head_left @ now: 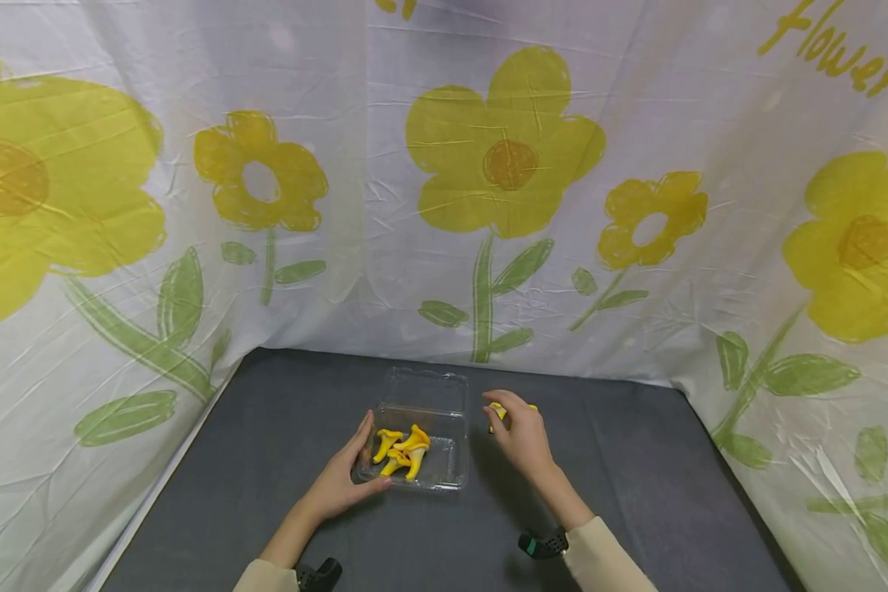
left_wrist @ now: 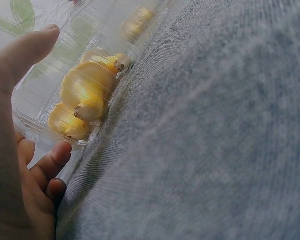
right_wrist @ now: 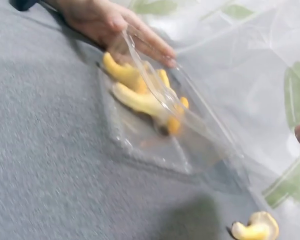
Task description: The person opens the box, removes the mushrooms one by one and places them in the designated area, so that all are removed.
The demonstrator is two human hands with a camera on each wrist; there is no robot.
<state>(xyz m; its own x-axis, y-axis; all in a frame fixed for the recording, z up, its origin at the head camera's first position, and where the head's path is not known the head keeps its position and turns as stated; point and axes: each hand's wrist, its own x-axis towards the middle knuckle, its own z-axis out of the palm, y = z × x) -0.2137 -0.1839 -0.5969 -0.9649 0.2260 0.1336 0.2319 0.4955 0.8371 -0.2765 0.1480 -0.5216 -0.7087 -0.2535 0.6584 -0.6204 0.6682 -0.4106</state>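
A clear plastic clamshell box stands with its lid raised at the back. Several yellow chanterelle mushrooms lie together in its left half. My left hand holds the box's left side, thumb at the front corner and fingers along the side. To the right of the box, my right hand hovers with thumb and index finger apart. Past those fingers a yellow mushroom shows, partly hidden by the hand. The right wrist view has a mushroom lying on the cloth, and only a bit of the right hand at the edge.
A dark grey cloth covers the table. White curtains printed with yellow flowers hang at the back and both sides. The transparent lid tilts up toward the back curtain. Each wrist wears a black band.
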